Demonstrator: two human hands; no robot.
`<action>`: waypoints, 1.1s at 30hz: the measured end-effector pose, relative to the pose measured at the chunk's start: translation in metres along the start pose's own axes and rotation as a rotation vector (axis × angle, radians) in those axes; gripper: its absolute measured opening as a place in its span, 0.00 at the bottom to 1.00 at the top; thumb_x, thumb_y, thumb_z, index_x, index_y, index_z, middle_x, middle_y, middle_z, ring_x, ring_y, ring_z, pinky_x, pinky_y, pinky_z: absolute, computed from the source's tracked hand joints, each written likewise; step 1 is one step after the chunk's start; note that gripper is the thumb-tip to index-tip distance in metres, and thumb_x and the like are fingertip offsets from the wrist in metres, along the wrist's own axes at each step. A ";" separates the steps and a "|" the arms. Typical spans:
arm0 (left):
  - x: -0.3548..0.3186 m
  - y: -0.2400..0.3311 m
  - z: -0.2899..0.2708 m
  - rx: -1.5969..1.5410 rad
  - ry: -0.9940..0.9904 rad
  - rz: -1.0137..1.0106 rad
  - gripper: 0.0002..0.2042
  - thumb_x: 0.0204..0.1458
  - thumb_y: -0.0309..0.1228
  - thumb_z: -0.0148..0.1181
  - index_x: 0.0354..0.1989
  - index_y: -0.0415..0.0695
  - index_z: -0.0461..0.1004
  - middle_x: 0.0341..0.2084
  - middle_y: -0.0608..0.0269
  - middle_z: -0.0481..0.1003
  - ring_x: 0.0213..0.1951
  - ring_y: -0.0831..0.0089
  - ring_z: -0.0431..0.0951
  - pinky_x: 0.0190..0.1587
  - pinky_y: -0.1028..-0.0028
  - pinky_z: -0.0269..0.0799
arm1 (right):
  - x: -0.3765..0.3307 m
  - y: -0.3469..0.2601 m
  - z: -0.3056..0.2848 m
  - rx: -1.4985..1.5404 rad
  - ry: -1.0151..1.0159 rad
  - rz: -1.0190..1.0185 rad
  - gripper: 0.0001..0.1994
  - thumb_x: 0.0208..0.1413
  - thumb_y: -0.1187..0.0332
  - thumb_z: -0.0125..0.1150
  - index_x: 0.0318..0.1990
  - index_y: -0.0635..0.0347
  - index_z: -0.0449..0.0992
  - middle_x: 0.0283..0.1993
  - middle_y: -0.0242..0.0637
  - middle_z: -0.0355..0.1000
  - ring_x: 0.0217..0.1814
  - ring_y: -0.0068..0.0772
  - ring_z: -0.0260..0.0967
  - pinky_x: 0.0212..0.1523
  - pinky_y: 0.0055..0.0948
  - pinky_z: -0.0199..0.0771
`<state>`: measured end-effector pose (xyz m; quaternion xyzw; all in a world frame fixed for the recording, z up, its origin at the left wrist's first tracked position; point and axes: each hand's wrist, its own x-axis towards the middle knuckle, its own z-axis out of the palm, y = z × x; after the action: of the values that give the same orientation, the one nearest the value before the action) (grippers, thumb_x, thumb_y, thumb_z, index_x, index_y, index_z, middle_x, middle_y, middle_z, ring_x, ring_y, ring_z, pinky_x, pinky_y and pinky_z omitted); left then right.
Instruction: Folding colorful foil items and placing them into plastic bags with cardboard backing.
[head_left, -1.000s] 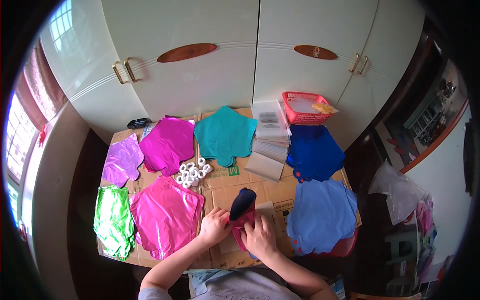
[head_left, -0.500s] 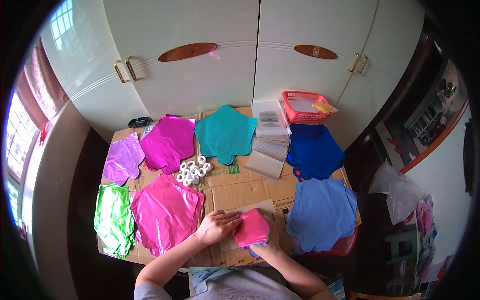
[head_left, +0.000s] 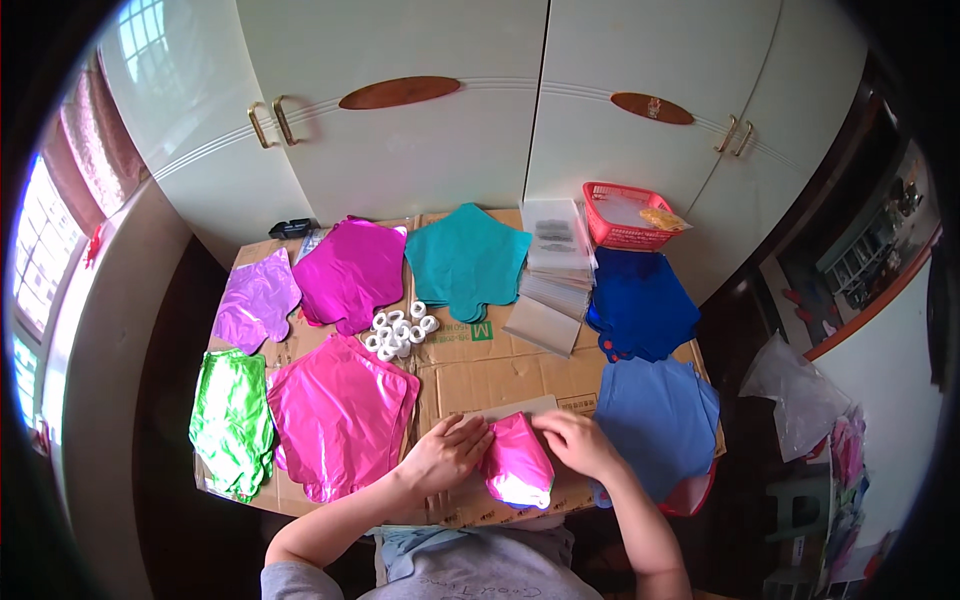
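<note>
A pink foil balloon [head_left: 516, 465], flat and folded small, lies in front of me on a pale card [head_left: 545, 405], its lower end shiny and tapering. My left hand [head_left: 447, 455] rests with fingers stretched flat along the balloon's left edge. At its upper right edge, my right hand [head_left: 580, 445] has the fingertips touching or very near, fingers slightly bent and apart. Under the balloon, most of the card is hidden. Closest to my left hand is a stack of larger pink foil balloons [head_left: 345, 420]; light blue ones [head_left: 660, 425] lie beside my right forearm.
Cardboard [head_left: 470, 375] covers the table. Around it lie green [head_left: 232, 425], lilac [head_left: 257, 300], magenta [head_left: 352, 275], teal [head_left: 468, 262] and dark blue foil stacks [head_left: 645, 305]. White rings [head_left: 400, 333], clear plastic sleeves [head_left: 555, 270] and a red basket [head_left: 630, 235] stand further back, before white cabinets [head_left: 420, 150].
My right hand has come out from under the pink balloon to its upper right side. The balloon now lies lower, with its shiny tapering end toward me. The view has shifted slightly.
</note>
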<state>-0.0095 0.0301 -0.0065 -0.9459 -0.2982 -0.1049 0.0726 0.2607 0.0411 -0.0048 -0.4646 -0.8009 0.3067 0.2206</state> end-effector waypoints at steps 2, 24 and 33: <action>0.001 0.003 -0.002 0.013 -0.007 -0.001 0.23 0.49 0.32 0.52 0.55 0.39 0.70 0.52 0.58 0.73 0.58 0.67 0.70 0.61 0.62 0.61 | 0.019 -0.008 0.000 -0.149 0.186 -0.278 0.13 0.51 0.73 0.55 0.45 0.57 0.78 0.49 0.32 0.74 0.52 0.34 0.71 0.50 0.32 0.73; -0.004 0.015 -0.008 0.081 -0.227 -0.018 0.26 0.55 0.33 0.44 0.63 0.38 0.59 0.61 0.54 0.63 0.65 0.67 0.59 0.67 0.61 0.49 | 0.017 0.000 -0.010 -0.475 -0.213 -0.630 0.24 0.56 0.69 0.46 0.62 0.50 0.65 0.66 0.33 0.61 0.69 0.34 0.56 0.68 0.38 0.53; -0.007 0.011 -0.007 0.057 -0.244 0.012 0.26 0.55 0.33 0.44 0.64 0.39 0.58 0.63 0.56 0.60 0.66 0.68 0.57 0.68 0.60 0.46 | 0.000 0.005 0.005 -0.410 -0.254 -0.653 0.25 0.53 0.69 0.50 0.61 0.42 0.68 0.66 0.31 0.61 0.69 0.39 0.56 0.70 0.41 0.53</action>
<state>-0.0096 0.0157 -0.0021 -0.9510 -0.3018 0.0200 0.0634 0.2604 0.0419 -0.0120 -0.1783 -0.9718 0.1095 0.1085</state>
